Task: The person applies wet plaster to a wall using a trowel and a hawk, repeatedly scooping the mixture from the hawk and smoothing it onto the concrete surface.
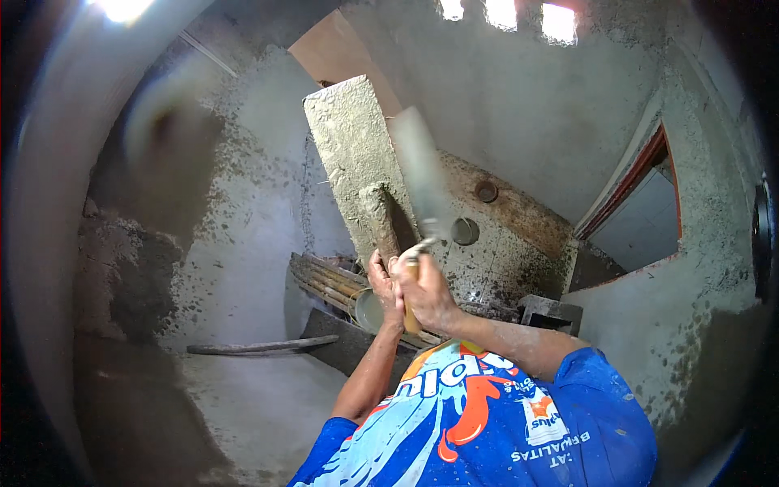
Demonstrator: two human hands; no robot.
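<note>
My left hand [383, 286] is closed around the near end of a long plastering float [350, 134]. The float's board is crusted with pale mortar, and its handle [376, 213] stands up from the face. Just right of it, my right hand [428, 299] grips a trowel [420, 166] by its wooden handle [412, 318]. The trowel's blade points away from me beside the float's right edge and is smeared by motion. Both hands are close together, seemingly touching, in front of my chest.
Below the hands are bamboo poles [324, 280], a bucket [371, 310] and a long stick [264, 347]. Farther off, two round containers, one brown [486, 191] and one grey [465, 231], stand near a mortar-stained board [527, 213]. A doorway [637, 219] opens at right; mortar-splashed wall [235, 268] at left.
</note>
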